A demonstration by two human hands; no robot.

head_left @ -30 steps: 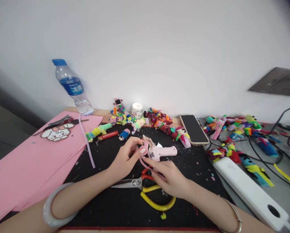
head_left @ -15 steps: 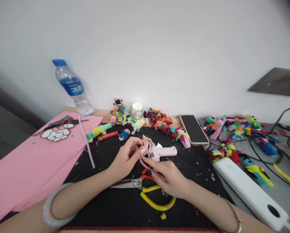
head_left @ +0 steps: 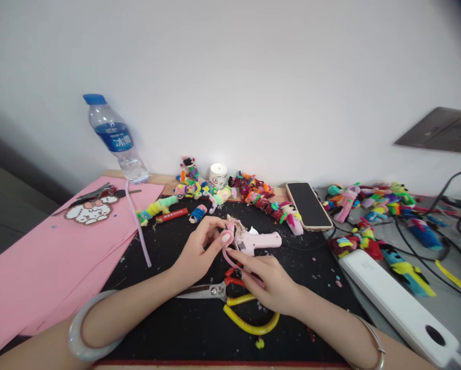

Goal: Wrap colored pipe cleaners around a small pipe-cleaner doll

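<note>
Between thumb and fingers, my left hand (head_left: 204,247) pinches a small coiled pink pipe cleaner piece (head_left: 227,237). A loose pink strand curves down from it to my right hand (head_left: 268,280), whose thumb and fingers are closed on that strand. Just behind the fingers lies a pale pink glue gun (head_left: 259,241), its handle pointing right. Under my right hand is a pair of scissors (head_left: 214,291) with red and yellow handles, blades to the left; the hand covers part of the handles.
A black mat (head_left: 168,329) carries scraps. Pink sheets (head_left: 60,257) lie left, near a water bottle (head_left: 114,136) against the wall. A phone (head_left: 308,205), a white power strip (head_left: 398,306), cables and several colourful pipe cleaner figures (head_left: 263,198) lie behind and to the right.
Both hands stay almost in place. The pink piece has turned slightly in my left fingers.
</note>
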